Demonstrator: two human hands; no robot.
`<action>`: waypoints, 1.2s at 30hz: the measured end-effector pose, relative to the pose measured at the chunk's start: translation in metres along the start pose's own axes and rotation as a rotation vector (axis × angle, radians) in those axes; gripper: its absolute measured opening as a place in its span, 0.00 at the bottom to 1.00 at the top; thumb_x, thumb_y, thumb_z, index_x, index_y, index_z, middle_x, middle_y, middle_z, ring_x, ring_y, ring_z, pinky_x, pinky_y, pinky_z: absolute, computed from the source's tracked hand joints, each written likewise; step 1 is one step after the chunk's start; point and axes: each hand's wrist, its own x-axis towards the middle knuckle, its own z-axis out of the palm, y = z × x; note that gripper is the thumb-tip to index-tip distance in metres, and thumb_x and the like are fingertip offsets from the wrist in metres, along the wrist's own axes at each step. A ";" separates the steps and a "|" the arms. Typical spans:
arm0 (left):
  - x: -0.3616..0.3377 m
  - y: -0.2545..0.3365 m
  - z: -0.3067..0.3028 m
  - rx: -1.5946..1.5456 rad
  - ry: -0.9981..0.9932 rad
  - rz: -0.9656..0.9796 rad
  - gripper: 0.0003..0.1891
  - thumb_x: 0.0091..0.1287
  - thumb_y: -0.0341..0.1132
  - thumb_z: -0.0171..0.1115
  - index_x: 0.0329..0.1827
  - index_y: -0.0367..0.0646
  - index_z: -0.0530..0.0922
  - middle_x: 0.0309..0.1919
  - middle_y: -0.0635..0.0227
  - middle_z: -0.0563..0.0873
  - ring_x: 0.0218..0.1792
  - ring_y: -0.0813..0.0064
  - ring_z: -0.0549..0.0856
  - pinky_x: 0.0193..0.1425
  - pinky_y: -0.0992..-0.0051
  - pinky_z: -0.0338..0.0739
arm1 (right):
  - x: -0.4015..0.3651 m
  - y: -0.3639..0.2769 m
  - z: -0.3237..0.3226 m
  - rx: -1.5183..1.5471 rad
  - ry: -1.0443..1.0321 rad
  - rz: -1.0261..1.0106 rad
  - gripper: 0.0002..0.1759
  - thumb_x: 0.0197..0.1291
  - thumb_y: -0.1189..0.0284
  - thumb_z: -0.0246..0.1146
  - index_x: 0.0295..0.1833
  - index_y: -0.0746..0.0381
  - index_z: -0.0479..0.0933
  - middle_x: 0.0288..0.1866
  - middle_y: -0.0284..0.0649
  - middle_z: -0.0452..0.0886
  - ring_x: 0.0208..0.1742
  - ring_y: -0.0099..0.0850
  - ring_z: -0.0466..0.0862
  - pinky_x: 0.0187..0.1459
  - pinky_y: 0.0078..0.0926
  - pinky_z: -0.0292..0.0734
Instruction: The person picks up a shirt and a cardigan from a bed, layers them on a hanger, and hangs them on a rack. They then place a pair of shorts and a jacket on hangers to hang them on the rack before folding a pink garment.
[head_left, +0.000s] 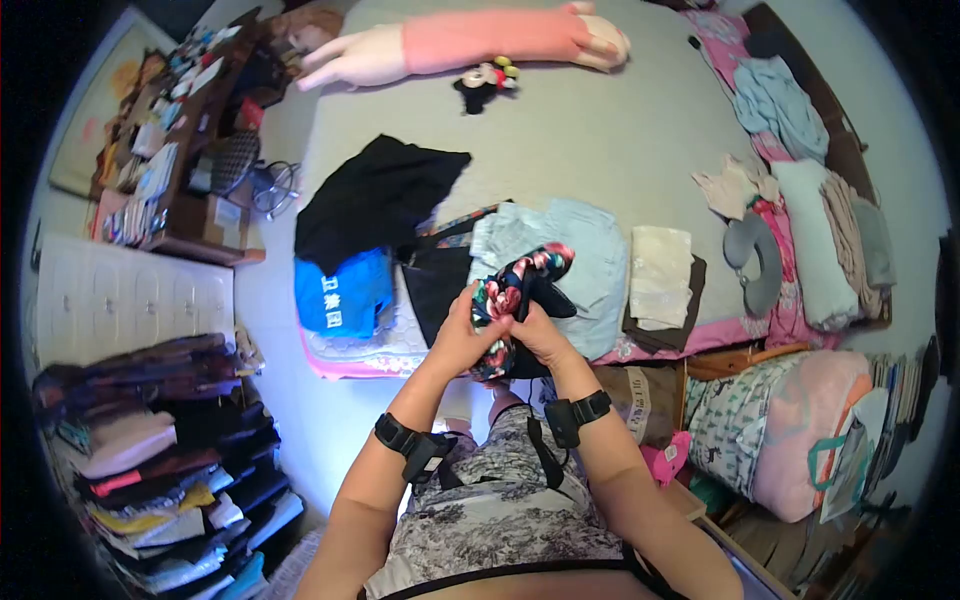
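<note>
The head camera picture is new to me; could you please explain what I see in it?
There is no robot here. A camera on the person's head looks forward and down, giving this single view. The two hands are bare, with a black strapped device on each wrist. The left hand and right hand hold a bunched cloth with colourful flowers. On the bed lie a black garment, a blue cloth with white characters, light-blue clothing, a cream folded cloth and a long pink plush toy.
</note>
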 end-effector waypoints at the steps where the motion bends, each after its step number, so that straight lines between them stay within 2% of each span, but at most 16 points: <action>1: -0.010 0.009 -0.015 -0.113 0.040 -0.031 0.29 0.64 0.43 0.64 0.64 0.38 0.67 0.54 0.56 0.78 0.54 0.67 0.79 0.58 0.70 0.72 | 0.002 -0.007 0.017 0.020 -0.036 -0.003 0.26 0.60 0.65 0.66 0.61 0.63 0.70 0.55 0.32 0.76 0.53 0.23 0.75 0.58 0.24 0.69; 4: -0.042 0.013 -0.069 -0.458 0.218 -0.153 0.20 0.72 0.42 0.55 0.62 0.43 0.70 0.50 0.67 0.80 0.49 0.78 0.78 0.53 0.76 0.73 | 0.005 -0.016 0.068 0.017 -0.097 -0.028 0.30 0.61 0.61 0.66 0.64 0.65 0.67 0.60 0.37 0.75 0.57 0.27 0.75 0.63 0.27 0.65; 7: -0.076 -0.008 -0.128 -1.070 0.331 -0.092 0.24 0.71 0.48 0.55 0.65 0.46 0.69 0.54 0.65 0.79 0.51 0.73 0.80 0.55 0.73 0.76 | 0.008 -0.012 0.118 0.171 -0.076 0.167 0.29 0.60 0.60 0.67 0.61 0.64 0.70 0.53 0.35 0.78 0.51 0.26 0.77 0.57 0.26 0.71; 9: -0.116 0.003 -0.170 -1.266 0.394 -0.086 0.24 0.71 0.47 0.54 0.65 0.42 0.70 0.58 0.60 0.78 0.55 0.65 0.81 0.60 0.67 0.76 | 0.008 -0.016 0.161 0.153 -0.114 0.148 0.24 0.60 0.60 0.67 0.55 0.64 0.73 0.47 0.33 0.79 0.46 0.25 0.78 0.51 0.25 0.74; 11: -0.146 -0.020 -0.206 -1.411 0.367 0.080 0.23 0.72 0.45 0.52 0.63 0.38 0.71 0.57 0.56 0.79 0.55 0.61 0.81 0.61 0.64 0.75 | 0.005 -0.019 0.207 0.056 -0.173 0.119 0.22 0.59 0.61 0.68 0.52 0.64 0.74 0.44 0.32 0.79 0.45 0.24 0.78 0.49 0.24 0.74; 15: -0.209 -0.035 -0.261 -1.475 0.326 0.319 0.22 0.73 0.44 0.46 0.62 0.38 0.70 0.58 0.53 0.77 0.57 0.57 0.79 0.58 0.59 0.78 | 0.027 0.013 0.278 -0.369 -0.302 0.041 0.25 0.54 0.60 0.72 0.48 0.68 0.75 0.39 0.33 0.79 0.40 0.24 0.78 0.45 0.24 0.74; 16: -0.225 -0.041 -0.274 -1.490 0.327 0.358 0.22 0.73 0.44 0.46 0.62 0.38 0.70 0.58 0.53 0.78 0.56 0.57 0.79 0.58 0.59 0.78 | 0.029 0.011 0.302 -0.744 -0.166 0.163 0.31 0.47 0.57 0.75 0.43 0.72 0.73 0.37 0.40 0.79 0.39 0.30 0.78 0.44 0.29 0.75; 19: -0.271 -0.060 -0.310 -1.509 0.372 0.435 0.22 0.73 0.45 0.47 0.62 0.38 0.71 0.57 0.54 0.78 0.55 0.58 0.80 0.58 0.59 0.78 | 0.041 0.055 0.362 -1.108 -0.189 -0.170 0.35 0.42 0.55 0.77 0.40 0.75 0.71 0.36 0.50 0.78 0.41 0.39 0.79 0.44 0.35 0.75; 20: -0.285 -0.068 -0.322 -1.509 0.393 0.460 0.22 0.73 0.45 0.47 0.62 0.38 0.71 0.56 0.54 0.79 0.55 0.58 0.80 0.58 0.60 0.78 | 0.043 0.065 0.383 -1.232 -0.197 -0.158 0.37 0.42 0.54 0.75 0.42 0.76 0.71 0.41 0.58 0.77 0.46 0.48 0.79 0.46 0.40 0.75; 23: -0.320 -0.086 -0.351 -1.506 0.448 0.522 0.23 0.72 0.46 0.48 0.61 0.38 0.71 0.55 0.54 0.79 0.54 0.58 0.81 0.58 0.60 0.78 | 0.037 0.076 0.443 -1.407 -0.310 -0.357 0.36 0.43 0.49 0.73 0.41 0.73 0.75 0.42 0.57 0.78 0.46 0.49 0.79 0.46 0.41 0.75; 27: -0.357 -0.104 -0.387 -1.499 0.498 0.559 0.23 0.72 0.46 0.49 0.61 0.38 0.72 0.54 0.55 0.80 0.53 0.59 0.81 0.57 0.60 0.78 | 0.027 0.072 0.520 -1.550 -0.513 -0.136 0.34 0.43 0.42 0.70 0.37 0.66 0.79 0.38 0.55 0.81 0.44 0.48 0.81 0.44 0.41 0.76; 28: -0.361 -0.108 -0.395 -1.496 0.504 0.569 0.23 0.72 0.47 0.49 0.61 0.38 0.72 0.54 0.55 0.80 0.53 0.59 0.82 0.57 0.60 0.78 | 0.025 0.066 0.537 -1.549 -0.551 -0.061 0.31 0.42 0.51 0.74 0.41 0.66 0.78 0.45 0.56 0.79 0.49 0.47 0.79 0.48 0.39 0.75; 31: -0.374 -0.120 -0.421 -1.500 0.526 0.610 0.24 0.71 0.47 0.49 0.61 0.38 0.72 0.53 0.56 0.81 0.52 0.60 0.82 0.57 0.61 0.78 | 0.040 0.105 0.564 -1.150 -0.409 -0.719 0.30 0.40 0.64 0.75 0.48 0.67 0.74 0.55 0.55 0.73 0.55 0.46 0.76 0.54 0.37 0.72; 32: -0.379 -0.125 -0.431 -1.503 0.537 0.623 0.24 0.71 0.48 0.50 0.61 0.38 0.72 0.53 0.56 0.81 0.51 0.60 0.82 0.57 0.61 0.78 | 0.049 0.119 0.577 -0.963 -0.465 -0.750 0.33 0.40 0.76 0.70 0.56 0.67 0.70 0.62 0.54 0.66 0.62 0.45 0.71 0.61 0.36 0.68; 35: -0.393 -0.145 -0.465 -1.504 0.530 0.683 0.24 0.71 0.48 0.50 0.60 0.38 0.72 0.52 0.56 0.82 0.51 0.61 0.83 0.57 0.61 0.78 | 0.087 0.153 0.617 -0.566 -0.849 -0.588 0.30 0.45 0.79 0.65 0.58 0.66 0.69 0.59 0.56 0.71 0.61 0.45 0.74 0.62 0.35 0.68; 36: -0.398 -0.151 -0.478 -1.506 0.505 0.703 0.24 0.71 0.48 0.51 0.60 0.38 0.72 0.51 0.56 0.82 0.50 0.61 0.83 0.57 0.61 0.78 | 0.093 0.158 0.629 -0.505 -0.846 -0.230 0.23 0.54 0.78 0.58 0.58 0.67 0.70 0.54 0.52 0.77 0.56 0.40 0.78 0.58 0.33 0.72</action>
